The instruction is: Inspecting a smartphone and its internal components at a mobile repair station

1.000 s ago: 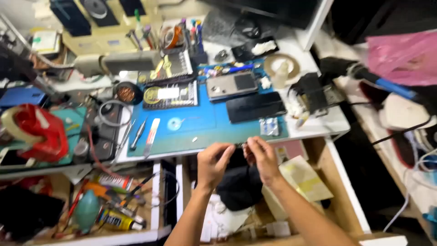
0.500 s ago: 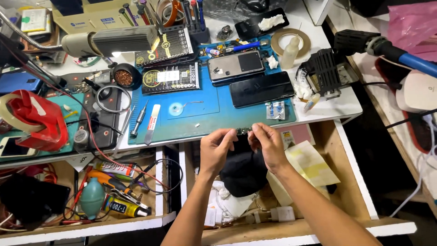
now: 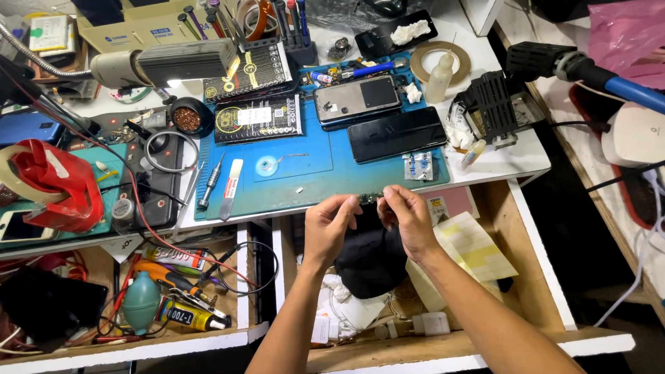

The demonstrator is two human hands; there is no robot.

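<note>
Head view: both hands meet at the near edge of the blue rubber work mat (image 3: pixel 325 187). Left hand (image 3: pixel 331 225) and right hand (image 3: pixel 409 218) pinch opposite ends of a small green circuit-board strip (image 3: pixel 370 198); fingers (image 3: pixel 353 201) closed tight on it. Strip's long axis runs left to right, spanning the gap between the two sets of fingertips, both hands equally near. Beyond the fingers, well apart: black glass phone panel (image 3: pixel 396 134) lying flat on the surface. Beneath the hands: black cloth bundle (image 3: pixel 370 256) in an open wooden drawer (image 3: pixel 533 277).
</note>
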